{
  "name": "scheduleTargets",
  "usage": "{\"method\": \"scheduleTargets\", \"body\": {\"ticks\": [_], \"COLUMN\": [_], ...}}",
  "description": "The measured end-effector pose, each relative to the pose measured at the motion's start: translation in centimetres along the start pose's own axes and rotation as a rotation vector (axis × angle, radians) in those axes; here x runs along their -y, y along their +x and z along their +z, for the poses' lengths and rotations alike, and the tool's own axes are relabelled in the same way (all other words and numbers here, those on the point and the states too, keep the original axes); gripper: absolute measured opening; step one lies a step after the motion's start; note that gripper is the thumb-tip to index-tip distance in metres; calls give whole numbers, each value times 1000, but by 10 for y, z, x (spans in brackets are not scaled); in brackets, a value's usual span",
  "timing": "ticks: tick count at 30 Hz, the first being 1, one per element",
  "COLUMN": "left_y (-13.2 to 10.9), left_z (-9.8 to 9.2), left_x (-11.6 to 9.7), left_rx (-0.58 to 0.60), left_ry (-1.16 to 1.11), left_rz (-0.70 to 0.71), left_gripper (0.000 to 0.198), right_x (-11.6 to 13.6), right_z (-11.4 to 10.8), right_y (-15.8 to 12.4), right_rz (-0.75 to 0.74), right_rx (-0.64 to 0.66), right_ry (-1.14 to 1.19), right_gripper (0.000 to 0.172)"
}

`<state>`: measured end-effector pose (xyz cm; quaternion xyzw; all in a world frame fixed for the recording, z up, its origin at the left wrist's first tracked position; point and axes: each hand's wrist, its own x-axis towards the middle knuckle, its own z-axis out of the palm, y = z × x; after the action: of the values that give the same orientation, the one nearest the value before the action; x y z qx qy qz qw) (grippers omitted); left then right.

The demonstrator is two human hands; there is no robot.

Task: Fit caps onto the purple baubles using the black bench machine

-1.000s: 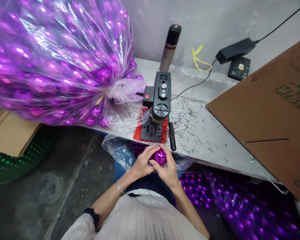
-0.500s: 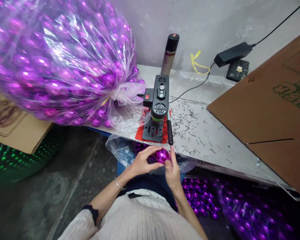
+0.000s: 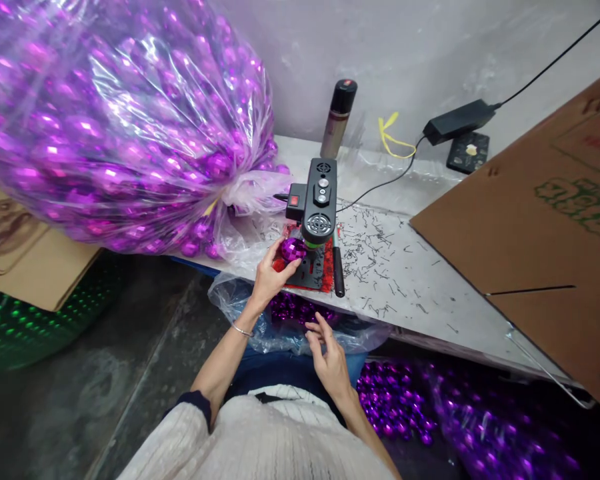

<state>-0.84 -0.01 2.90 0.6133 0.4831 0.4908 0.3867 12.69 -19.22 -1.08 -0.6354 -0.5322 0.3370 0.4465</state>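
My left hand (image 3: 274, 272) grips a shiny purple faceted ball (image 3: 293, 249) between thumb and fingers, at the left side of the small black bench machine (image 3: 321, 200). The ball is beside the machine's lower head, above its slotted base plate (image 3: 313, 272). Fingers apart and holding nothing, my right hand (image 3: 329, 357) hovers over my lap, near the table's front edge. Below the edge, between my hands, a clear plastic bag (image 3: 275, 337) lies open with purple balls (image 3: 300, 308) in it. The machine's black lever handle (image 3: 339, 272) hangs at its right side, untouched.
A huge clear bag of purple balls (image 3: 130, 133) fills the left. Small dark wire bits (image 3: 380, 260) litter the table. Behind stand a spray can (image 3: 339, 119) and a power adapter (image 3: 460, 121). A cardboard box (image 3: 540, 233) leans in at right; more purple balls (image 3: 395, 400) lie below.
My left hand has carried the purple ball up and forward from above my lap to the machine. My right hand has let go of the ball and drawn back toward me, opening.
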Motion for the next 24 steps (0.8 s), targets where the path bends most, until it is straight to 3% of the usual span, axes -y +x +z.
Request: {"method": "scheduleTargets", "body": {"ticks": [8, 24], "left_y": [0, -2], "left_z": [-9, -5], "left_x": [-4, 0], "left_rx": [43, 32], "left_ry": [52, 30], "left_rz": [72, 21], "left_gripper": [63, 64], "right_x": [-12, -11], "right_z": [-2, -4], "right_y": [1, 0], "right_rz": [20, 22], "right_rx": [21, -3], "right_ry": [-34, -26], "right_gripper": [48, 46]}}
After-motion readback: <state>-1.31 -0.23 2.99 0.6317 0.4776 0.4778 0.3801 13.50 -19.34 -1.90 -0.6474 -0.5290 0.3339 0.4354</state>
